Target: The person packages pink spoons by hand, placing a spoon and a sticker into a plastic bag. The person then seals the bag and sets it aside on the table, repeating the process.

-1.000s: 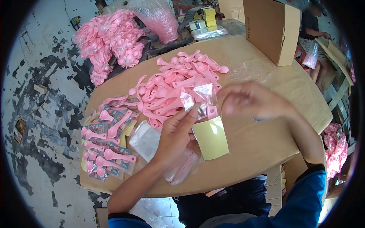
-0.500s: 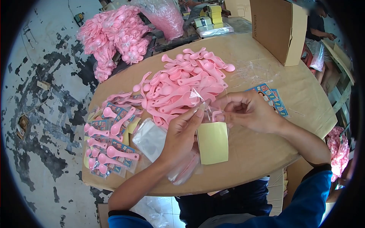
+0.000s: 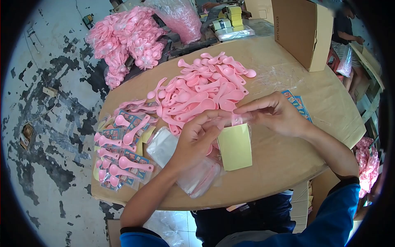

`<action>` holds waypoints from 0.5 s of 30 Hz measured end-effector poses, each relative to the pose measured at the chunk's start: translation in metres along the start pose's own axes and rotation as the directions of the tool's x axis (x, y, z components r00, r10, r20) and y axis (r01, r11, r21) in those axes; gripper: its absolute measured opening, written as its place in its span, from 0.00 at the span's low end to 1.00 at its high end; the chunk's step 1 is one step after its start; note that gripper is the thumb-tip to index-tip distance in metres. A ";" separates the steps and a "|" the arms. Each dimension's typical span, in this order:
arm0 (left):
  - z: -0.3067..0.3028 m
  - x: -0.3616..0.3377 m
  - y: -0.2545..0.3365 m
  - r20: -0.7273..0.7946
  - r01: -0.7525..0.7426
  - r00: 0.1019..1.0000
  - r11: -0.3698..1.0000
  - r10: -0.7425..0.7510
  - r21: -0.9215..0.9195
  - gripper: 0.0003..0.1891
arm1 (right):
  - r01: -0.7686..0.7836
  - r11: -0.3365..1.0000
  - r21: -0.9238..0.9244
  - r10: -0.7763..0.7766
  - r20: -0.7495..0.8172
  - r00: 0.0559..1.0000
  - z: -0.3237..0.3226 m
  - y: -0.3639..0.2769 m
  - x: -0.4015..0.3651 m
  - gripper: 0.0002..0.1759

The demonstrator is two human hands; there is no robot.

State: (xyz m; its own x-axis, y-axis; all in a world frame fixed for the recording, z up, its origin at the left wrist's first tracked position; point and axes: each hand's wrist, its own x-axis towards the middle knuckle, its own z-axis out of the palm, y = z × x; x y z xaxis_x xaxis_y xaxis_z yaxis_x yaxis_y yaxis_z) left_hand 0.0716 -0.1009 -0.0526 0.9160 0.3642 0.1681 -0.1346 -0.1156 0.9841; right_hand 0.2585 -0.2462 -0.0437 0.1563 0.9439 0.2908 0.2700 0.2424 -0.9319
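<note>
Both hands pinch the top of a clear plastic bag [image 3: 237, 120] near the middle of the table. Inside it hangs a pale yellow card [image 3: 235, 148], with something pink showing above the card's upper edge. My left hand [image 3: 200, 136] is closed on the bag's left top corner, and my right hand [image 3: 273, 114] is closed on its right top side. A piece of pink plastic shows just below my left fingers. Directly beyond my hands lies a heap of loose pink measuring spoons [image 3: 201, 86]. Stacked empty clear bags [image 3: 163, 146] lie left of and under my left hand.
Packed spoons with blue cards [image 3: 125, 152] cover the table's left end. Blue printed cards [image 3: 302, 108] lie behind my right wrist, near thin clear plastic strips [image 3: 277, 78]. A cardboard box [image 3: 302, 35] stands at the far right. Bagged pink spoons [image 3: 125, 37] are piled beyond the table.
My fingers have shifted along the bag's top, with my right hand raised slightly and its fingers straighter. The bag with the yellow card has tilted a little. The whole view has shifted slightly.
</note>
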 end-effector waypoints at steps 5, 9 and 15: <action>-0.008 0.002 -0.005 0.096 -0.141 0.987 0.979 0.128 0.147 0.10 | 0.176 0.976 -0.131 -0.165 0.090 0.982 -0.005 0.001 0.001 0.19; -0.015 0.003 -0.006 0.148 -0.190 0.974 0.972 0.170 0.135 0.09 | 0.239 0.947 -0.217 -0.203 0.176 0.963 -0.011 -0.003 0.000 0.20; -0.017 -0.001 0.002 0.170 -0.103 0.982 0.987 0.081 0.123 0.07 | 0.334 0.900 -0.280 -0.289 0.191 0.938 -0.012 -0.004 0.000 0.20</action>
State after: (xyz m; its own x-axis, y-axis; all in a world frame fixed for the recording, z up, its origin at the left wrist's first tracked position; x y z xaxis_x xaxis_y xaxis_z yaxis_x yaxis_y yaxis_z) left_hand 0.0646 -0.0861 -0.0496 0.9531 0.1910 0.2349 -0.1803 -0.2652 0.9472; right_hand 0.2686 -0.2503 -0.0374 -0.1127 0.8582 0.5008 0.5609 0.4710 -0.6809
